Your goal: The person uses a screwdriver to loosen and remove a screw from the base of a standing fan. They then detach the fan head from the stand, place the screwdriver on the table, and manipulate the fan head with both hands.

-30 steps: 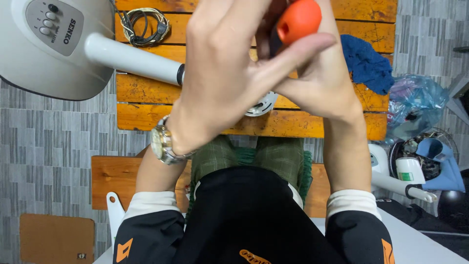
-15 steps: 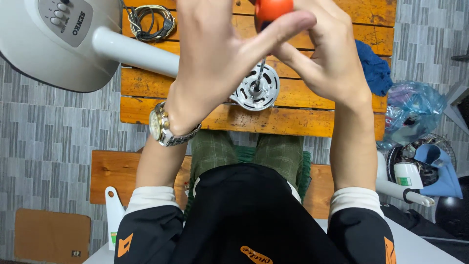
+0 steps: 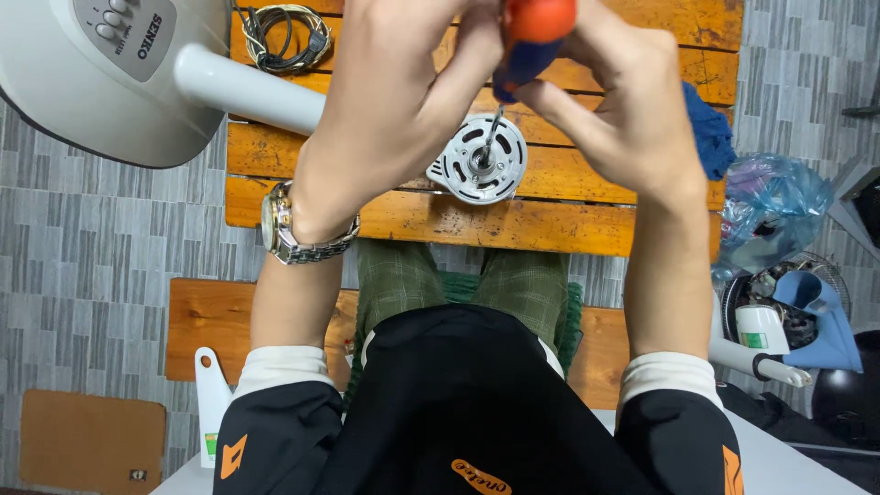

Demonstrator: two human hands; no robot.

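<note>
Control panel label: grey rounded plate [image 3: 124, 32] on white fan base, top left.
Sticker: small green-white label [image 3: 753, 340] on white cylinder, right.

The counter [image 3: 568, 220] is varnished orange wood, worn; the motor [image 3: 478, 158] dull cast metal; the screwdriver [image 3: 527, 37] handle glossy plastic; the fan base [image 3: 82, 82] smooth white plastic; the wristwatch [image 3: 286, 225] polished metal.

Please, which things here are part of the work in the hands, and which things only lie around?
In use: screwdriver, held by left hand and right hand; round metal motor under its tip.

Lying about: cable coil, blue cloth, white fan base, plastic bag.
</note>
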